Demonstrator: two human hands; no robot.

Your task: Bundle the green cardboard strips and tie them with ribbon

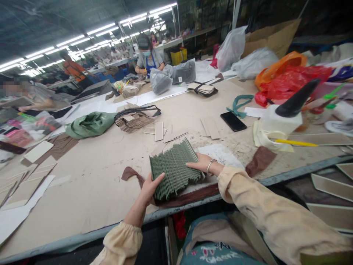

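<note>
Between my two hands is a stack of thin green strips (173, 165), packed side by side on edge near the table's front edge. My left hand (152, 186) grips the stack's left end, with the thumb on top. At the right end, my right hand (200, 162) is closed on the same stack, its thumb lying over the strips. The fingers under both ends are hidden. A dark brown cloth band (190, 195) lies under and in front of the stack, and its loose end (132, 173) shows to the left.
Behind the stack lie small pale cards (159, 131) and a tied brown bundle (135, 119). A black phone (233, 121) and a white container with a black nozzle (281, 121) stand to the right. A green bag (91, 125) sits left. Co-workers sit farther back.
</note>
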